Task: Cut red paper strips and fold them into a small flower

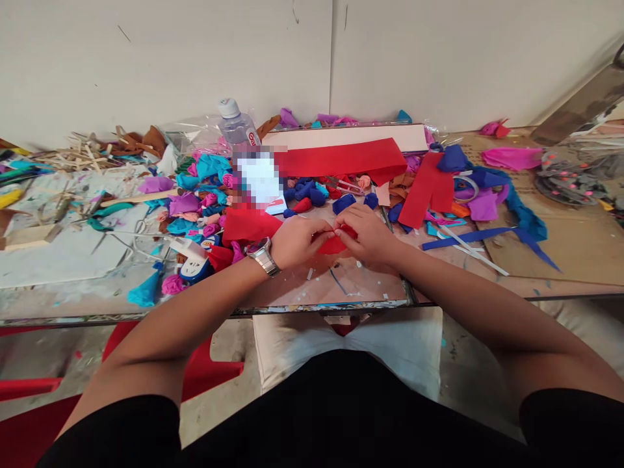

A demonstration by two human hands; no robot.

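My left hand [295, 240] and my right hand [366, 235] meet over the middle of the low work table [341, 289]. Both pinch a small piece of red crepe paper [335, 245] between their fingertips, fingers curled closed on it. A silver wristwatch [264, 256] sits on my left wrist. Just left of my hands lies a larger red paper sheet [248, 224]. Beyond them small rolled blue and red paper pieces [312, 193] are scattered, and a long red paper strip [341, 159] lies across the back.
A plastic water bottle [237, 127] stands at the back. Crumpled cyan, purple and pink paper [195, 195] is heaped at left, with wooden sticks [82, 153] beyond. Blue strips [492, 234] and cardboard [560, 240] lie at right. A red plastic seat [214, 370] is under me.
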